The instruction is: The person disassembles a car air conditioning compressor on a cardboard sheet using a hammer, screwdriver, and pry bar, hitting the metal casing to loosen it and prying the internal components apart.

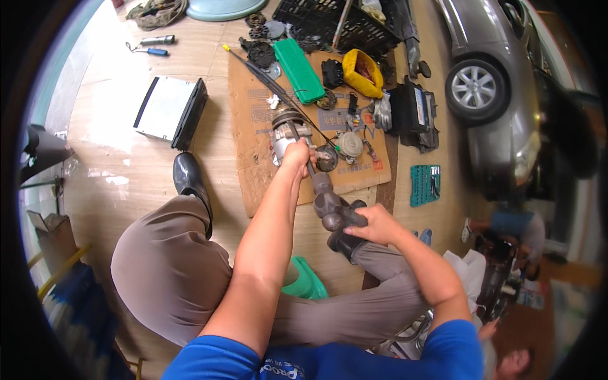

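My left hand point(296, 158) is closed round a long dark metal rod point(292, 130). The rod's far end rests against a silver metal car part with a ribbed pulley point(278, 140), which lies on a flat cardboard sheet point(250, 183). In my right hand point(375, 225) is the handle of a ball-peen hammer point(328, 202), gripped near its head. The hammer head is at the near end of the rod; whether they touch, I cannot tell. Beyond my left hand sit a round metal part point(349, 145) and a dark disc point(326, 158).
Beyond the cardboard's middle lie a green case point(297, 71), a yellow container point(363, 73) and a black crate point(316, 22). A black battery-like box point(411, 114) and a teal tool set point(424, 185) are right. A white box point(168, 107) stands left. A grey car point(491, 95) is parked far right.
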Demonstrator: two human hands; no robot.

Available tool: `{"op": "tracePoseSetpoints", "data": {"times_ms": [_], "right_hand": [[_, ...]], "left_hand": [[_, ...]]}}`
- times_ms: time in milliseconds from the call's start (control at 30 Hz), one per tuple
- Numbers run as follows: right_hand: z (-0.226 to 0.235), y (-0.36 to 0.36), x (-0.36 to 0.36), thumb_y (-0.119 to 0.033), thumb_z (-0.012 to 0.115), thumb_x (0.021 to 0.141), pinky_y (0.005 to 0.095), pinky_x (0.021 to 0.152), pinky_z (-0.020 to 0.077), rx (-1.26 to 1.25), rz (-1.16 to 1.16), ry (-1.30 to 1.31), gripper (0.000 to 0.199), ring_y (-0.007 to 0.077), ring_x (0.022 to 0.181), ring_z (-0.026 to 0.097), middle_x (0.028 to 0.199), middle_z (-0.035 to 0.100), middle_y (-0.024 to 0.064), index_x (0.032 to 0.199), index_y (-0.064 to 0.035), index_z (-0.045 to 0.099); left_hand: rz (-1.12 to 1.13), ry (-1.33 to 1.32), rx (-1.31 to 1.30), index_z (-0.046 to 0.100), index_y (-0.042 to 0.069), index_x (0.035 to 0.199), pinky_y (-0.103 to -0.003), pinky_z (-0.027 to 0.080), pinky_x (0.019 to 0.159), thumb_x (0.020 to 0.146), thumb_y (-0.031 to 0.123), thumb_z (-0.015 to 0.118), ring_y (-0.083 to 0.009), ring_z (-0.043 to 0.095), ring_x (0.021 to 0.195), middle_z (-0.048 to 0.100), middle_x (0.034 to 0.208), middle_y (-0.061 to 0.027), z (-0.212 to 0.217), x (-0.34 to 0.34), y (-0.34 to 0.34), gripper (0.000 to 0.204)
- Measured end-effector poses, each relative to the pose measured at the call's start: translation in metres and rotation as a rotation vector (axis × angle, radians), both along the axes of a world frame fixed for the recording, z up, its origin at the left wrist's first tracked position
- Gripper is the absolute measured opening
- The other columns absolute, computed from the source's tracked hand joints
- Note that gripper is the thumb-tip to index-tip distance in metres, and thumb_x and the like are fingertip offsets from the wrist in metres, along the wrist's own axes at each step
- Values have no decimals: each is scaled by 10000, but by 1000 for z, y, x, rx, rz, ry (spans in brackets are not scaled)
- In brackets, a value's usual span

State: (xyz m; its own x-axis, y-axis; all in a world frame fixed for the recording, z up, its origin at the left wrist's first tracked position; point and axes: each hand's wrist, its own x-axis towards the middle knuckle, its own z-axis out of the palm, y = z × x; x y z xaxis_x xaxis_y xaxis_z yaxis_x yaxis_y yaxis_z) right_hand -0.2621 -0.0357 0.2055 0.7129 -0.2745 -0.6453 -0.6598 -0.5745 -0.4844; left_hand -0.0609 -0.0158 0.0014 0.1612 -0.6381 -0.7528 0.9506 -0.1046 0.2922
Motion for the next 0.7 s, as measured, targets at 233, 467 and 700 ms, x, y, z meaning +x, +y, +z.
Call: {"op": "tracePoseSetpoints", "data": {"times_ms": [233,467,700], "right_hand": [[-68,5,-34,-253,729,831,275,450,404,197,-688,47,300,99,477,494,573,532,28,755,-11,568],[-276,-46,-22,-233,645,885,356,436,393,170,-1741,-47,223,180,459,437,636,486,60,876,-43,530],[-334,-46,-3,-254,646,871,463,694,471,-134,-1824,5,367,299,717,555,888,564,162,1101,7,529]], "left_hand": [[18,-45,35,435,121,834,-308,297,376,998,339,411,-147,386,418,416,565,-13,2,-16,23,274],[274,-150,3,423,137,797,-287,272,370,1008,363,384,-136,359,403,396,537,4,-10,0,40,311],[398,-166,75,422,97,834,-281,299,370,1008,342,392,-131,367,410,389,541,0,-12,23,40,302]]}}
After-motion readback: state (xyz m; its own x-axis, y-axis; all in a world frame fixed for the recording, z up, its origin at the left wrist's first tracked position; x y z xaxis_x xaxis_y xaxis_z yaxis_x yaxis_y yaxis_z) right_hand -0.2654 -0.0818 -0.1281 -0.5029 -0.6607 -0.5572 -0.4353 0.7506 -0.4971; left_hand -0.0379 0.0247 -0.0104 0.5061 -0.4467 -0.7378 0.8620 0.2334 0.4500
